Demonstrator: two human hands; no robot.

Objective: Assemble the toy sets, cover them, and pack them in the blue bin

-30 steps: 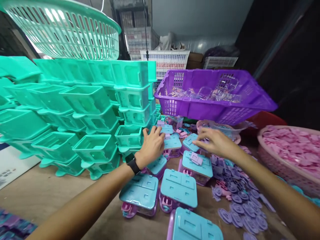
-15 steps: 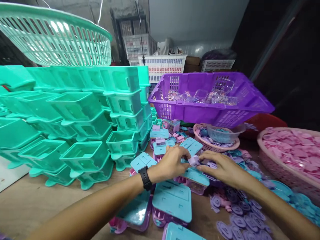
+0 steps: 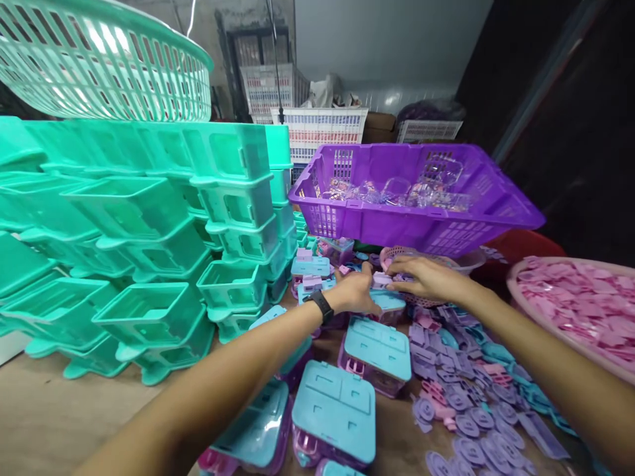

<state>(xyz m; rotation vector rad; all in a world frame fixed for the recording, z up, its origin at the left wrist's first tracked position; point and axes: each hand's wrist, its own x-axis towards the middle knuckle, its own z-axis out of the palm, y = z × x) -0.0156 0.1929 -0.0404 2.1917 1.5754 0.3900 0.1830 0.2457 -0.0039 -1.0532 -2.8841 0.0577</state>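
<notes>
Apparently, mid-frame, the spread left hand (image 3: 351,291) straddles a turquoise lid (image 3: 391,301), perhaps to steady it; the right hand (image 3: 423,275) meets a lilac piece (image 3: 380,280), grip unclear.

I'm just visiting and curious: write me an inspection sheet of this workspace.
Surface: brown tabletop with wood grain.
Job's things: blue-lidded boxes; a lilac piece between the hands.
Clutter: loose purple parts spread at right; pink pieces heaped in a basket; green tubs stacked at left.
Left hand: over the boxes, thumb and fingers apart; grip unclear.
Right hand: fingertips at the lilac piece; grip unclear.
Cables: a thin white cord at upper left; a dark one hanging behind.
Surroundings: purple crate with clear items; green basket above the tubs; white crates behind.
</notes>
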